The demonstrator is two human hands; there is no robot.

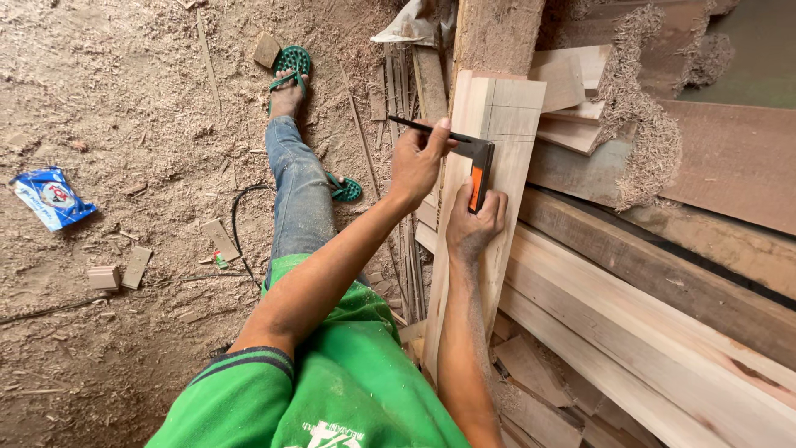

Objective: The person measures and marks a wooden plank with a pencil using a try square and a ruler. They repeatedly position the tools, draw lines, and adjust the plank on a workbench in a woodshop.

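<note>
Left hand (419, 158) grips a dark pencil (414, 125), tip on the pale plank (485, 124) (pencil lines visible near its far end). Right hand (474, 222) pins the orange-handled try square (478, 170) flat against it. Plank leans on stacked boards (663, 299).

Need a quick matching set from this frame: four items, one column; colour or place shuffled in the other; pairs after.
1 pencil
2 try square
3 sandal
4 wrapper

a blue, lying on the sawdust floor
b green, on a foot
c dark, thin, in the left hand
d orange handle, pressed on the board by the right hand

Pairs: 1-c, 2-d, 3-b, 4-a
</note>
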